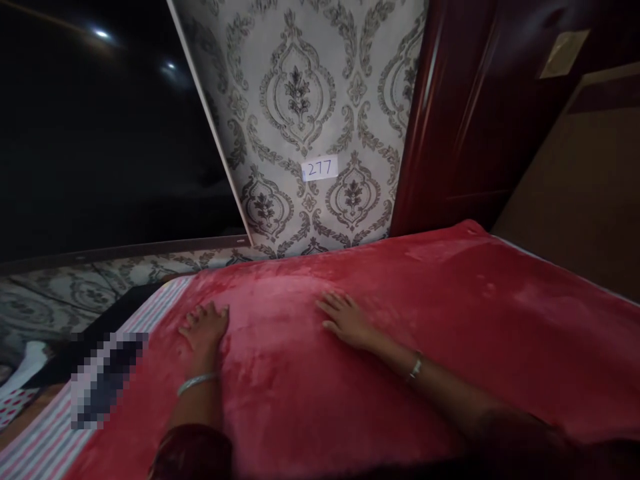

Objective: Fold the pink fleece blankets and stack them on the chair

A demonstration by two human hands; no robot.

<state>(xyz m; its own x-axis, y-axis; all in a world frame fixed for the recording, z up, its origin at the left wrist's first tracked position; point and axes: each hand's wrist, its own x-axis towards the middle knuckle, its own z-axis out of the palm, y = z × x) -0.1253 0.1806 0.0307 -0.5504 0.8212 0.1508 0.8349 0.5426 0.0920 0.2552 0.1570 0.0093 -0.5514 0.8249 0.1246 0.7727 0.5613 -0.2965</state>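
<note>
A red plush blanket [300, 373] lies spread over a flat surface, its pile marked with lighter and darker patches. Toward its left side my left hand [206, 325] rests palm down on the fabric, fingers spread. My right hand [346, 319] also lies flat on the blanket, nearer the middle, with its fingers stretched out toward the left. Neither hand grips anything. Along the left edge, a striped cloth [55, 427] in pink, white and grey shows from under the blanket.
A large dark television screen [110, 133] stands at the upper left. Patterned wallpaper [300, 40] behind carries a paper label [320, 168] reading 277. To the right are a dark red wooden panel [450, 133] and a brown board [580, 193]. A pixelated patch hides something at left.
</note>
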